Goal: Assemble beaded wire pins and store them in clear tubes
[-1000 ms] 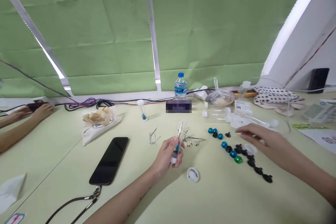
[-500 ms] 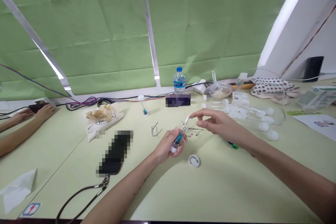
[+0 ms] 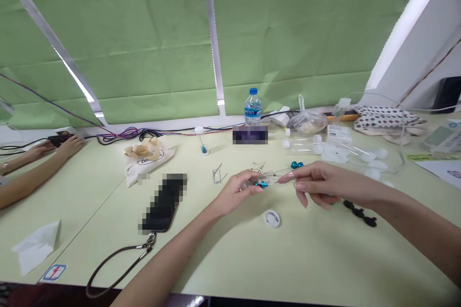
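Note:
My left hand [image 3: 236, 189] is closed around a clear plastic tube [image 3: 272, 179], which lies nearly level with its far end pointing right. Inside the tube, close to my left fingers, sits a shiny blue piece [image 3: 261, 184]. My right hand [image 3: 319, 183] has its fingers apart, and its index fingertip is at the tube's right end; whether it reaches inside, I cannot tell. A round white cap [image 3: 272, 218] rests on the table below the tube. Thin metal pins [image 3: 258, 168] lie just behind it, and blue round pieces [image 3: 297, 165] show beyond my right fingers.
Bent metal rods [image 3: 216, 173] and a phone [image 3: 166, 204] with a strap are at left. Black pieces [image 3: 360, 213] lie under my right forearm. Behind are a water bottle [image 3: 253, 108], clear tubes [image 3: 302, 145] and a capped tube [image 3: 201, 141]. Another person's hands [image 3: 70, 146] hold a dark device.
The tube has swung from steeply tilted to nearly level, my left hand turning with it. My right hand has come lower, its fingertip at the tube's end. The view has shifted slightly.

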Demonstrator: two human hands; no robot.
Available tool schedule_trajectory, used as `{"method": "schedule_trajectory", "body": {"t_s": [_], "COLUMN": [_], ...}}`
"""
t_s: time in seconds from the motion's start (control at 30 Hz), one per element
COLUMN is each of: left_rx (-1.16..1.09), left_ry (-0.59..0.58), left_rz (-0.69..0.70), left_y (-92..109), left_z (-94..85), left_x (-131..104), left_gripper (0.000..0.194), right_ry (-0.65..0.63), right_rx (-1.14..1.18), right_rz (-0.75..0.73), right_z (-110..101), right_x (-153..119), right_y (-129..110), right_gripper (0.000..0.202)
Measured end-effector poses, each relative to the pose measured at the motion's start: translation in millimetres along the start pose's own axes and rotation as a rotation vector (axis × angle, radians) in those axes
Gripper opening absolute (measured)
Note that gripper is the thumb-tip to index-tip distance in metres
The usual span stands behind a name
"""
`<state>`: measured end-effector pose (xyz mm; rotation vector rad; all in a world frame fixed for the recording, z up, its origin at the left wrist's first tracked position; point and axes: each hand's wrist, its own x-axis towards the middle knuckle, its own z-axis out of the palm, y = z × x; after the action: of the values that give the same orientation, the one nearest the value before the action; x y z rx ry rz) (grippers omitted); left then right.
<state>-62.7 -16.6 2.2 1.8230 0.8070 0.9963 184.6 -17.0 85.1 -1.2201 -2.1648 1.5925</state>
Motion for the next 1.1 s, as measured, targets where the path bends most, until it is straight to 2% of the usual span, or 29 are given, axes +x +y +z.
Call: {"method": "schedule_trajectory", "body": {"t_s": [0.07, 0.17, 0.3, 0.5, 0.73, 0.87, 1.0, 1.1], "left_rx": [0.046, 0.01, 0.055, 0.144, 0.334, 0.336, 0.3, 0.296], "left_ry": [0.08, 0.177, 0.264, 0.372, 0.392, 0.338, 0.276, 0.316], "left_rz": [0.017, 0.023, 0.108, 0.178, 0.263, 0.299, 0.267, 0.194], "left_y": [-0.5, -2.0, -2.5, 2.5, 3.8, -0.7, -3.2, -4.6], "left_z": [-1.6, -1.5, 2.2, 7.2, 7.2, 8.6, 10.5, 9.5], "left_x": [0.0, -0.1, -0.8, -3.5, -5.9, -6.3, -7.1, -6.2], "left_gripper": [0.041, 0.053, 0.046, 0.041, 0.032, 0.023, 0.027, 0.022], "right_ry": [0.012, 0.095, 0.22, 0.279, 0.303, 0.28, 0.267, 0.396], "right_rx": [-0.044, -0.169, -0.304, -0.298, -0.28, -0.363, -0.482, -0.535], "right_rz": [-0.03, -0.098, -0.192, -0.235, -0.256, -0.338, -0.415, -0.409], "right_z": [0.0, 3.4, 6.7, 6.2, 8.7, 9.5, 16.8, 23.0], "right_x": [-3.5, -4.9, -2.9, -1.9, -5.0, -5.6, -3.1, -2.9], "right_y": [2.7, 9.3, 16.6, 21.3, 16.6, 11.4, 13.6, 19.9], "right_gripper": [0.045, 0.039, 0.034, 0.032, 0.028, 0.032, 0.037, 0.037]}}
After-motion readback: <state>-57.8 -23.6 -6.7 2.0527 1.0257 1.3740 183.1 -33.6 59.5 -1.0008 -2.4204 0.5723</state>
